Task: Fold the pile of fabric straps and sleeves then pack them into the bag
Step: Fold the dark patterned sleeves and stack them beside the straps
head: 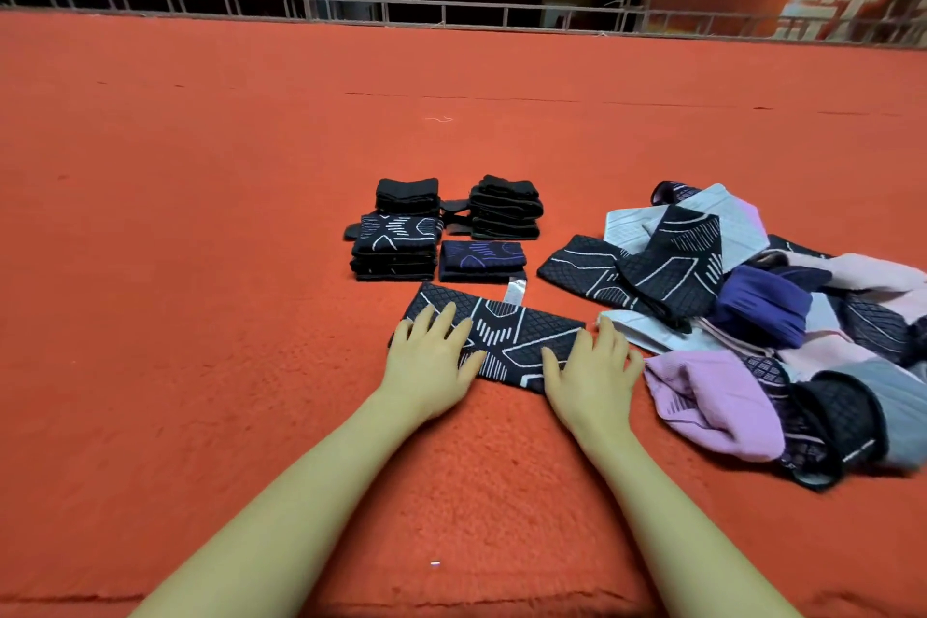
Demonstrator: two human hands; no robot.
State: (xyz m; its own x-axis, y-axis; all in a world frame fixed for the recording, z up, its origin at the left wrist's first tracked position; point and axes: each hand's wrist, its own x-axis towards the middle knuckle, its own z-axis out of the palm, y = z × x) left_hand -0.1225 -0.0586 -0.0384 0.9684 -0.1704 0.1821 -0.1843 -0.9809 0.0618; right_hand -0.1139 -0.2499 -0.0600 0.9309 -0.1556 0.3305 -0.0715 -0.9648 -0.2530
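From the head view, the loose pile of black, lilac, purple and grey fabric sleeves (782, 311) runs off the right edge, so its full extent is cut off, and the pieces overlap so much that single items are hard to count. No bag can be made out. A flat black sleeve with white line pattern (506, 334) lies on the red carpet floor (200, 266) just in front of the person; its long axis runs left to right, tilted so the right end sits slightly nearer, and both ends are partly hidden under the hands. The left hand (434, 356) rests flat on its left end with fingers spread and straight, an open grip; the right hand (597, 371) presses its right end the same way, gripping nothing. A small grey tab (516, 291) shows at the sleeve's far edge. Beyond it stand four folded stacks (396, 246), dark and hard to separate. A metal truss railing (351, 8) borders the carpet's far side.
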